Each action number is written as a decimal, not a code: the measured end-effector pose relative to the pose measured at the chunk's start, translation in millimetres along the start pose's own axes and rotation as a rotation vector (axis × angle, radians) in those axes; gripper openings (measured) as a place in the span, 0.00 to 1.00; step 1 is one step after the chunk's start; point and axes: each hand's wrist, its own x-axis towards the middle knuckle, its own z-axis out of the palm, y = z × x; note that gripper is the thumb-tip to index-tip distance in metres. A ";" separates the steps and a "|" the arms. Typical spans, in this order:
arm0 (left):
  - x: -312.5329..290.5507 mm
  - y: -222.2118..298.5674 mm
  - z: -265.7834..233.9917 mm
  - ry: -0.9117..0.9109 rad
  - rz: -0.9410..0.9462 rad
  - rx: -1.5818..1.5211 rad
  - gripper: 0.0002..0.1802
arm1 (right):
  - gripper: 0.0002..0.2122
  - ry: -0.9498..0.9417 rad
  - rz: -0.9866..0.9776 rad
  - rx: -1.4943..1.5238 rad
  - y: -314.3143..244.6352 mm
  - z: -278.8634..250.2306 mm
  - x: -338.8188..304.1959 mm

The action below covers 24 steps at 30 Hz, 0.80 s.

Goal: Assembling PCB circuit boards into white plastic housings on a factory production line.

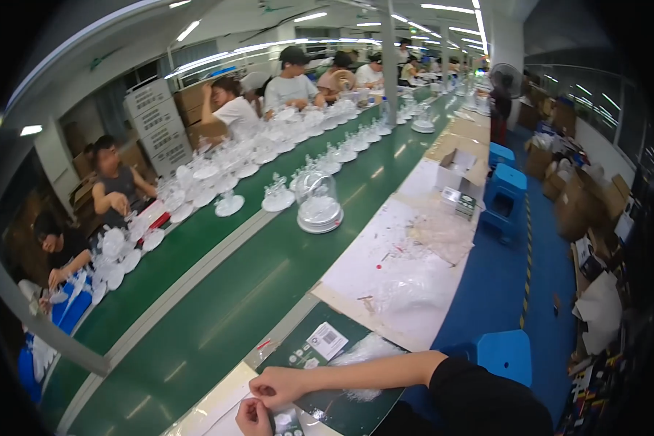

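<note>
Both my hands are close together over the near end of the bench. My right hand (pixel 280 385), its arm reaching in from the right in a black sleeve, has its fingers pinched together. Just below it, my left hand (pixel 253 418) is closed too, thumb against fingers. Whatever lies between the fingertips is too small to make out. A small green and white printed piece (pixel 288 421) sits beside my left hand. Past my right forearm are a dark green board (pixel 291 354), a white printed label (pixel 327 340) and a crumpled clear plastic bag (pixel 367 350).
A green conveyor (pixel 247 291) carries a clear dome on a white base (pixel 320 207). White figures on round bases (pixel 229 203) line the far side, where several people work. White bench sheeting (pixel 356 280) holds scraps and plastic film. Blue stools (pixel 505 356) stand at right.
</note>
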 end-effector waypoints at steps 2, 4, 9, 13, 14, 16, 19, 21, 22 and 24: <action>-0.4 3.4 4.0 0.000 0.003 -0.048 0.06 | 0.07 -0.025 0.008 -0.005 -0.8 -0.3 -0.9; -3.4 12.3 9.6 0.058 -0.026 -0.130 0.06 | 0.07 -0.001 -0.007 -0.026 2.8 0.8 -3.3; -1.5 15.8 6.6 0.023 -0.016 -0.063 0.06 | 0.07 0.022 -0.026 -0.043 0.0 2.0 -2.8; -4.8 17.2 7.0 0.032 -0.012 -0.105 0.05 | 0.07 -0.007 -0.032 -0.087 -6.1 -3.7 -3.8; -2.4 14.8 4.9 0.032 -0.008 -0.120 0.05 | 0.07 0.002 -0.041 -0.078 -6.8 -2.5 -1.8; -3.0 13.2 3.2 0.041 0.009 -0.114 0.05 | 0.07 0.019 -0.042 -0.050 -3.4 0.7 -1.2; -1.8 18.0 4.6 0.045 0.011 -0.087 0.05 | 0.06 0.020 -0.036 -0.027 -2.0 -1.5 0.2; -1.9 15.0 4.1 0.008 0.030 -0.122 0.06 | 0.06 0.012 -0.017 -0.022 -3.3 -1.8 -2.1; -3.9 15.5 4.7 0.007 0.026 -0.123 0.06 | 0.06 0.005 -0.029 -0.023 -4.0 -1.9 -1.5; -2.9 21.5 3.4 0.012 -0.015 -0.106 0.06 | 0.06 0.008 -0.039 -0.026 -2.2 -0.3 0.2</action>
